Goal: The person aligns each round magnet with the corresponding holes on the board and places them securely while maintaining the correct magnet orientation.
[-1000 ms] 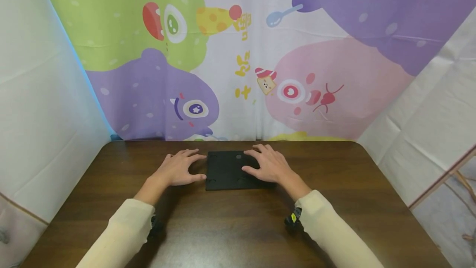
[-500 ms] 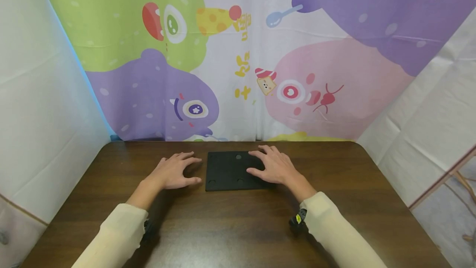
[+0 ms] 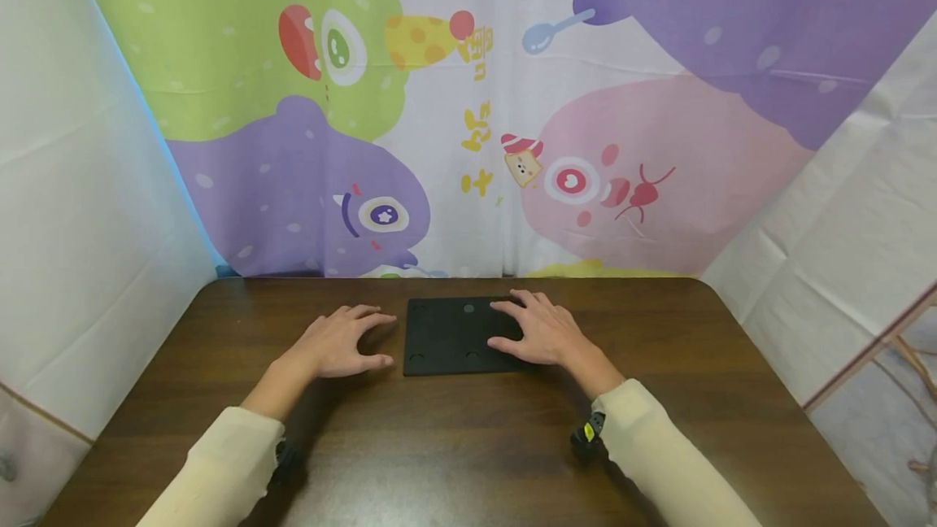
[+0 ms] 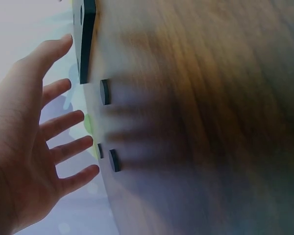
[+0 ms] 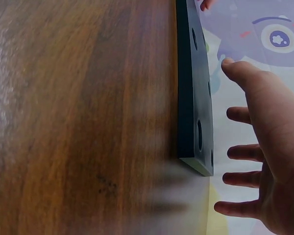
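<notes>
A flat black rectangular board (image 3: 446,336) with shallow round recesses lies near the table's far edge. Just left of it my left hand (image 3: 333,342) hovers with fingers spread, holding nothing. Beneath that hand, the left wrist view shows small dark discs (image 4: 114,160) on the tabletop, one (image 4: 105,92) nearest the board's corner; the hand hides them from the head camera. My right hand (image 3: 545,332) is over the board's right end, covering it in the head view. Its fingers (image 5: 242,152) are extended and apart, with nothing in them, beside the board (image 5: 186,98) in the right wrist view.
The brown wooden table (image 3: 454,446) has rounded far corners. Behind it hangs a cartoon-printed curtain (image 3: 468,234), with white fabric walls (image 3: 132,185) at the sides. Dark wrist devices (image 3: 588,433) sit by both cuffs.
My left hand has drawn left and slightly nearer, off the board's left edge. The right hand has slid a little right over the board, which stays in place.
</notes>
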Tool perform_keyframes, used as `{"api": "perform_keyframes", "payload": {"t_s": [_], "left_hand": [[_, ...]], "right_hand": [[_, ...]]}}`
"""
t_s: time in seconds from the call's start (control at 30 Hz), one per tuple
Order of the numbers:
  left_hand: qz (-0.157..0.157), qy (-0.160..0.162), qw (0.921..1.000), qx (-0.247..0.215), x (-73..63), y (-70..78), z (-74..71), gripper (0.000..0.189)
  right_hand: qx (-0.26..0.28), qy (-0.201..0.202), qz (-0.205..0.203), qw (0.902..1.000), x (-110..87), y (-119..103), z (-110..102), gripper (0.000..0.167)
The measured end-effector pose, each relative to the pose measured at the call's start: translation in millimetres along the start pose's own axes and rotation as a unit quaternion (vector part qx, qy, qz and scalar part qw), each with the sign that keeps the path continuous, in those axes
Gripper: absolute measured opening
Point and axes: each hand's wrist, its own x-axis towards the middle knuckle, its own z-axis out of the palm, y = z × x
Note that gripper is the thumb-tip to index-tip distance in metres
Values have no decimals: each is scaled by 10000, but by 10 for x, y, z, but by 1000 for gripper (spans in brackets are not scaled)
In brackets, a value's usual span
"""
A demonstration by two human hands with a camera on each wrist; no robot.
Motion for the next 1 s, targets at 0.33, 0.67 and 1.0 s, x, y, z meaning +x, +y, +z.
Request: {"api": "perform_keyframes", "payload": {"t_s": [0.33, 0.67, 1.0], "left_hand": [[17, -15, 10000, -57, -88, -13, -26, 78], [100, 37, 9999, -80, -176, -40, -18, 77], [279, 155, 9995, 23, -289, -60, -41, 72]], "right_hand": [[-17, -154, -11, 9999, -11, 11, 16, 81], [48, -304, 8, 9995, -22, 27, 44, 82], [-30, -397, -23, 9992, -15, 37, 63, 83]]}}
